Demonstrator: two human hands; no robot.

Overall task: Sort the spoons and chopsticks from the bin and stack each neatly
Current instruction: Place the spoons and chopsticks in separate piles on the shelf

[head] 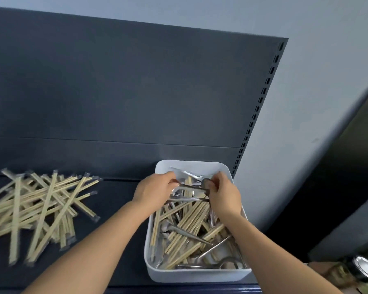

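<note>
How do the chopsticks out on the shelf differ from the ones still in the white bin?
The shelf chopsticks lie criss-crossed in a loose pile, with no spoons among them. The bin chopsticks sit walled in by the white bin, tangled with metal spoons. Both are pale sticks.

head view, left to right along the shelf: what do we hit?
chopstick pile → left hand → right hand → jar. Both hands hold spoons over the bin; the bin spans both hands, so it has no place in the order.
</note>
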